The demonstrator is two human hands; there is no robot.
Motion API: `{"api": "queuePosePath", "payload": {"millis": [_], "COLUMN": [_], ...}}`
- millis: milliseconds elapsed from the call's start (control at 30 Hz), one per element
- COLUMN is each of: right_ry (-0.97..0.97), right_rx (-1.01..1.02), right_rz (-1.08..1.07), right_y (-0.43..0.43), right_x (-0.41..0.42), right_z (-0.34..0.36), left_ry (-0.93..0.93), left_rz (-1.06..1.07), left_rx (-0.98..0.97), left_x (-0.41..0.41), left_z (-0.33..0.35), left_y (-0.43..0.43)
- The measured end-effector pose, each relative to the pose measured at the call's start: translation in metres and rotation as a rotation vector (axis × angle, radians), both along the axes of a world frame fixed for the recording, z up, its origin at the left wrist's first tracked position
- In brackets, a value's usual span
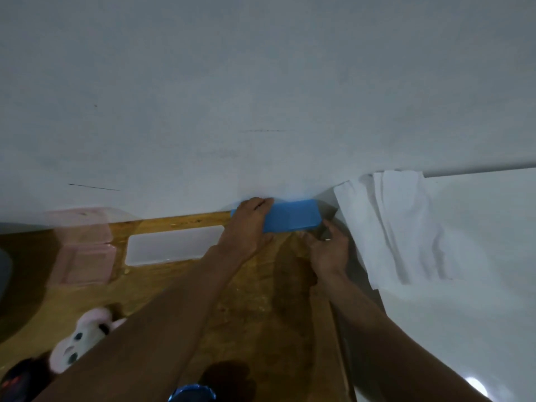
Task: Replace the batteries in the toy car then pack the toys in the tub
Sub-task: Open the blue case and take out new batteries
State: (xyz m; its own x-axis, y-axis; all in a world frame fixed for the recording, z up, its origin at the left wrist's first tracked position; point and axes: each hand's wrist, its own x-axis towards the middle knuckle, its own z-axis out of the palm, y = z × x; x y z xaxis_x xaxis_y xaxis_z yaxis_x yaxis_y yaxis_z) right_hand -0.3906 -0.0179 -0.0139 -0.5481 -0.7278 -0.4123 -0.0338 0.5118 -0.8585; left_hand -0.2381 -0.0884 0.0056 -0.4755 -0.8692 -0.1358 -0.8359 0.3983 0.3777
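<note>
Well to the left of the blue box point(293, 219) and nearer the viewer: a dark red-and-black object point(17, 381), blurred, kind not determinable. Left of the box, well apart: pink tub point(84, 248), translucent, stood on the wooden table point(261, 300) against the wall point(261, 82). Left of the box and nearer the viewer: pink plush toy point(84, 338), partly hidden by the left forearm. Between tub and box: frosted white lid point(174, 246), flat on the table. Nearer than the box, at the bottom edge: a glossy blue object point(191, 394), cut off; a toy car could not be confirmed. On the box's left end: left hand point(249, 224), fingers curled over the far edge, holding it. The box itself lay lengthwise against the wall. At its near right corner: right hand point(327, 248), fingers loosely bent, fingertips at the box; grasp not determinable. Just right of the box: crumpled white cloth point(391, 227), draped over a white surface point(478, 256).
</note>
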Motion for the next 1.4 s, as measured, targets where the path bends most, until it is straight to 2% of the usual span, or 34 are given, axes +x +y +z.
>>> {"api": "queuePosePath", "payload": {"millis": [300,600,733,800,900,1000,1033,1100,1133,1267,1333,1400], "right_ry": [0.184,0.171,0.197,0.223,0.249,0.27,0.266,0.258,0.261,0.257,0.227,0.231], "right_rx": [0.021,0.02,0.038,0.048,0.032,0.004,-0.005,-0.005,0.008,0.021,0.023,0.043], "right_rz": [0.005,0.001,0.01,0.028,0.052,0.06,0.064,0.081,0.091,0.098,0.12,0.16], "right_y": [0.001,0.001,-0.001,-0.001,0.001,0.003,0.004,0.004,0.004,0.003,0.004,0.004], "right_x": [0.003,0.0,-0.001,-0.001,-0.001,-0.001,-0.001,-0.002,-0.002,-0.002,-0.002,-0.003], "right_z": [-0.007,-0.007,-0.008,-0.009,-0.01,-0.01,-0.009,-0.009,-0.008,-0.006,-0.004,-0.001], "left_ry": [-0.305,-0.575,-0.71,-0.762,-0.796,-0.91,-0.901,-0.812,-0.797,-0.736,-0.572,-0.394], "left_rz": [-0.199,-0.426,-0.521,-0.575,-0.653,-0.682,-0.7,-0.753,-0.73,-0.7,-0.548,-0.49], "left_rx": [-0.061,-0.175,-0.25,-0.382,-0.456,-0.383,-0.351,-0.485,-0.458,-0.272,-0.144,-0.045], "left_x": [-0.016,-0.014,-0.009,-0.01,-0.021,-0.035,-0.036,-0.032,-0.031,-0.03,-0.024,-0.014], "left_z": [-0.001,-0.003,0.0,0.003,0.01,0.021,0.023,0.022,0.024,0.035,0.038,0.046], "left_y": [-0.016,-0.019,-0.015,-0.018,-0.012,-0.004,-0.005,-0.01,-0.01,-0.013,-0.027,-0.043]}}
